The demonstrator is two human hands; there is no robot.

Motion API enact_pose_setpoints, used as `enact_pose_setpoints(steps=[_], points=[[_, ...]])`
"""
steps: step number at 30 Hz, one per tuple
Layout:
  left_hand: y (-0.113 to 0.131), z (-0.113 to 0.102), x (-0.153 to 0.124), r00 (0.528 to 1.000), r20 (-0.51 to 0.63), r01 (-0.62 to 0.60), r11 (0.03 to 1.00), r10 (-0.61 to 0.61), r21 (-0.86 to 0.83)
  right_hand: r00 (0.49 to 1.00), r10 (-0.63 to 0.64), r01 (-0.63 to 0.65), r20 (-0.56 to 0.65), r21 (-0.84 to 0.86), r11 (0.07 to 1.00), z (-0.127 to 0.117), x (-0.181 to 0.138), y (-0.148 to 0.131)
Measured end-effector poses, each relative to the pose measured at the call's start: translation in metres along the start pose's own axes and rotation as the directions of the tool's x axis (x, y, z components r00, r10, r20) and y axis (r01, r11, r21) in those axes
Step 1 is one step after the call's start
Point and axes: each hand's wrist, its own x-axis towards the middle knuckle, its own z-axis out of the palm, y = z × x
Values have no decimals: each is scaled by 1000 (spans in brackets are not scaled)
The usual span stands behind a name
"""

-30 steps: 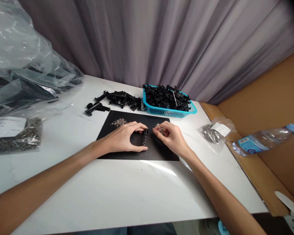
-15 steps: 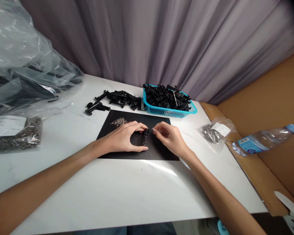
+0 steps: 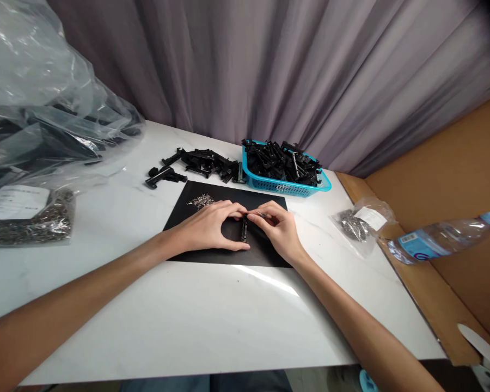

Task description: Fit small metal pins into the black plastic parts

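Observation:
My left hand grips a slim black plastic part by its two ends, thumb at the near end and fingers at the far end. The part stands lengthwise over a black mat. At the part's far end, my right hand is closed in a pinch, its fingertips touching or nearly touching the part. Thin metal pins show partly between the right fingers; most of them are hidden. Behind my left hand lies a small heap of shiny metal pieces on the mat.
A blue basket full of black plastic parts stands behind the mat, with a loose pile of parts beside it. Bags of metal pieces lie left and right. A plastic bottle lies by the cardboard.
My right hand has moved left, bringing its fingertips from beside the black part to its far end. My left hand keeps its hold. The whole view has shifted slightly.

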Motion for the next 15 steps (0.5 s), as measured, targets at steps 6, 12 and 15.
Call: enact_pose_setpoints(steps=[6, 12, 15], points=[[-1, 0, 0, 1000, -14, 24, 1000, -24, 19, 997, -77, 76, -5, -104, 992, 3, -3, 1], [-1, -1, 2, 999, -26, -18, 999, 19, 29, 982, -191, 182, 1, -308, 934, 7, -9, -2], [1, -1, 2, 999, -24, -26, 999, 27, 30, 980, -197, 182, 0, -373, 910, 8, -10, -4]])
